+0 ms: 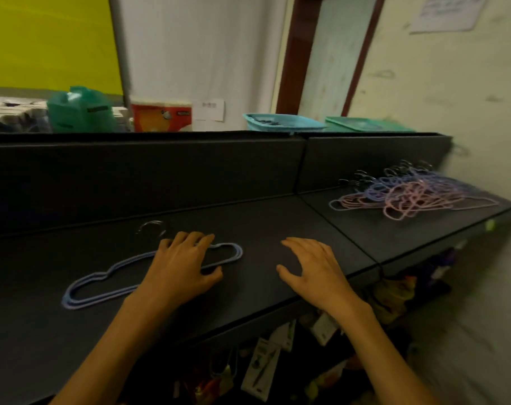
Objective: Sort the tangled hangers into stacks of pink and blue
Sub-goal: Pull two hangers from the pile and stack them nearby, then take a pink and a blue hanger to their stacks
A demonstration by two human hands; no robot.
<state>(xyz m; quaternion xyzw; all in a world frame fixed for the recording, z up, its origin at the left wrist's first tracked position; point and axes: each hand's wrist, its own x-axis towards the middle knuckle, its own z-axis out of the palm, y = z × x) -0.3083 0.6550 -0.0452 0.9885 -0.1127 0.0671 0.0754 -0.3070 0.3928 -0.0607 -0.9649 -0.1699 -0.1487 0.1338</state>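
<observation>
L hand flat on 2 blue hangers; R hand open.

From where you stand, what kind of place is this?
Probably a small shop's back counter or storeroom: packaged goods hang under the black counter, plastic baskets sit behind it, and tangled hangers lie heaped.

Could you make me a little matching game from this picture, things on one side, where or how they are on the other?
Things:
1. blue hangers
2. tangled pile of hangers
3. right hand
4. light blue basket

Places or states:
A. behind the black divider
B. far right of the black table
C. under the left hand
D. open, holding nothing

Pairs: 1-C, 2-B, 3-D, 4-A
</observation>
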